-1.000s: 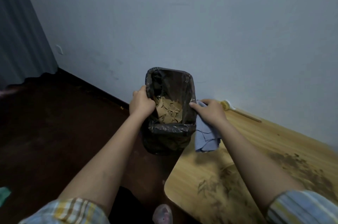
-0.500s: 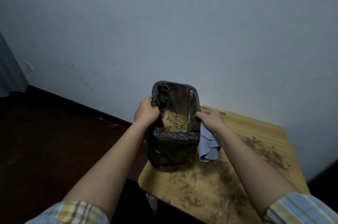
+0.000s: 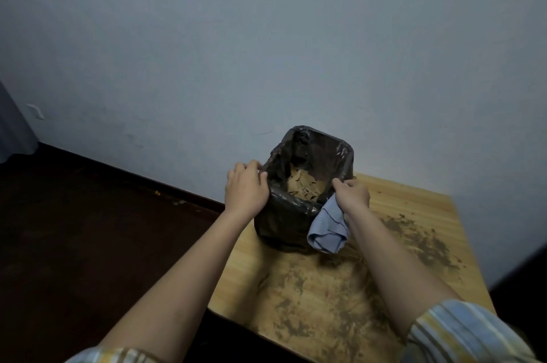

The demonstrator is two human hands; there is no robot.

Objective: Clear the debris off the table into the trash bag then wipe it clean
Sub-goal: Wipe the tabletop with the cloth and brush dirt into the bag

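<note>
My left hand (image 3: 246, 188) grips the trash bag (image 3: 284, 222) rim; my right hand (image 3: 352, 194) grips the opposite rim and a blue cloth (image 3: 327, 231). Bag sits on counter (image 3: 414, 205), brown debris (image 3: 420, 241) smeared alongside.

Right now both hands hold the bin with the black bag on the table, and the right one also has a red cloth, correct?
Not quite: the cloth is light blue, not red, as the head view shows. The rest holds: left hand and right hand hold the bin on the table.
</note>
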